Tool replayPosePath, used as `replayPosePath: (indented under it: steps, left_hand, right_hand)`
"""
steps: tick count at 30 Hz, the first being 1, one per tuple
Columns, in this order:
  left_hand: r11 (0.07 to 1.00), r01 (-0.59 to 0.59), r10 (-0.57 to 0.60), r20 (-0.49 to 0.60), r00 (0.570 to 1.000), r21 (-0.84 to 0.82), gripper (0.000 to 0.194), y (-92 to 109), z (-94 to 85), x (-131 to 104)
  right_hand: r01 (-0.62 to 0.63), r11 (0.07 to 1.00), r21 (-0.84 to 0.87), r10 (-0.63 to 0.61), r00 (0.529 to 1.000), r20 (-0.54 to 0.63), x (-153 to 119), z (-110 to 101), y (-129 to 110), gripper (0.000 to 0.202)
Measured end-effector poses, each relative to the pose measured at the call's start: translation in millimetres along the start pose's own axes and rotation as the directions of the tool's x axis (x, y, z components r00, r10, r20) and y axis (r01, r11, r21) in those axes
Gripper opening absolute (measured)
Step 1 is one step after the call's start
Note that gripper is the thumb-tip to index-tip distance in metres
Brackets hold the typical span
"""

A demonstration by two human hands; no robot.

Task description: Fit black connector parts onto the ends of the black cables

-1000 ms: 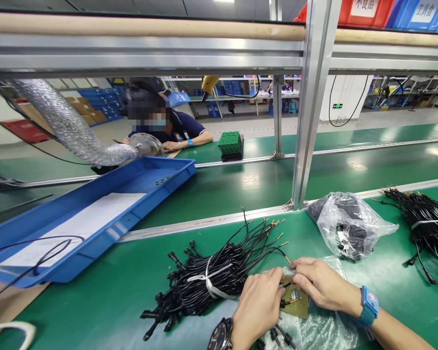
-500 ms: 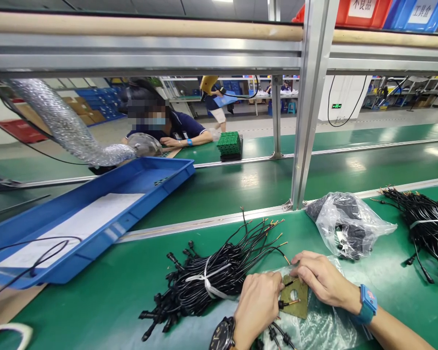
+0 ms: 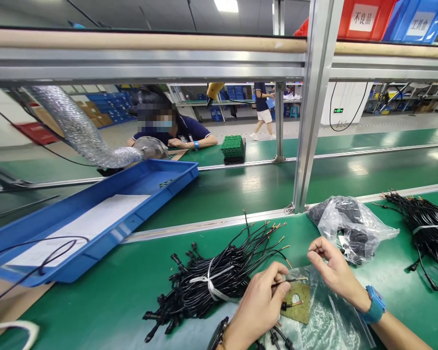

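Observation:
My left hand [image 3: 259, 301] pinches a thin black cable [image 3: 294, 281] whose stripped end shows fine light-coloured wires. That end lies above an olive-yellow square plate [image 3: 300, 311] with a round hole. A second black cable end with bared wires lies across the plate. Right of the plate, my right hand [image 3: 337, 272] is raised apart from it, thumb and fingers pressed together; whatever they hold, if anything, is too small to make out. A clear plastic bag [image 3: 324, 325] lies under the plate. Several black connectors [image 3: 277, 338] rest at the lower edge, partly hidden by my left hand.
A tied bundle of black cables [image 3: 219, 277] lies left of my hands, another bundle [image 3: 432, 223] at the far right. A bag of black parts [image 3: 354, 226] sits behind my right hand. A blue tray [image 3: 160, 189] stands at left. A co-worker [image 3: 190, 129] leans across the bench opposite.
My right hand has moved off the plate to the right and up. The left hand has shifted slightly, and its cable end shows more plainly. A person in the background has walked right.

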State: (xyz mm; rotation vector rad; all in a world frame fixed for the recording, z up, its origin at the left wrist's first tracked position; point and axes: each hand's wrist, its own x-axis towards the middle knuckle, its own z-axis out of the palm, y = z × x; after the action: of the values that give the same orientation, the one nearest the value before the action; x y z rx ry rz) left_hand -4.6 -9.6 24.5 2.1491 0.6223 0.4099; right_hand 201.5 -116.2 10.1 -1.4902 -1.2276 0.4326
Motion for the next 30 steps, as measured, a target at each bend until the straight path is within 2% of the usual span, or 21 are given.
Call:
replayPosePath:
  steps: [3, 5, 9, 12, 17, 21, 30]
  left_hand:
    - [0.989, -0.015, 0.017, 0.012, 1.0, -0.15, 0.021, 2, 4.1, -3]
    - [0.979, -0.063, 0.064, -0.003, 0.998, -0.192, 0.023, 3, 7.3, -6]
    - [0.966, -0.212, 0.2, -0.093, 0.975, -0.147, 0.01, 8, 10.7, -8]
    - [0.963, -0.247, 0.223, -0.194, 0.955, -0.107, 0.022, 8, 11.2, -6]
    - [0.974, -0.206, 0.175, -0.273, 0.946, -0.09, 0.024, 4, 13.7, -5]
    - [0.979, -0.193, 0.17, -0.272, 0.947, -0.062, 0.025, 7, 15.5, -6]
    - [0.976, -0.21, 0.187, -0.291, 0.938, -0.051, 0.025, 10, 14.3, -5]
  right_hand:
    - [-0.067, 0.993, 0.095, 0.065, 0.997, 0.031, -1, 7, 3, 0.039]
    - [-0.12, 0.971, 0.208, 0.106, 0.991, 0.08, -2, 10, 2, 0.041]
    - [-0.239, 0.875, 0.421, 0.149, 0.96, 0.237, -2, 16, -3, 0.045]
    - [-0.329, 0.79, 0.518, 0.18, 0.931, 0.317, -3, 21, -5, 0.05]
    - [-0.359, 0.747, 0.559, 0.232, 0.93, 0.287, -9, 29, -3, 0.054]
    - [-0.415, 0.664, 0.622, 0.238, 0.906, 0.35, -13, 33, -5, 0.052]
    - [-0.408, 0.663, 0.628, 0.221, 0.908, 0.356, -14, 34, -5, 0.05]
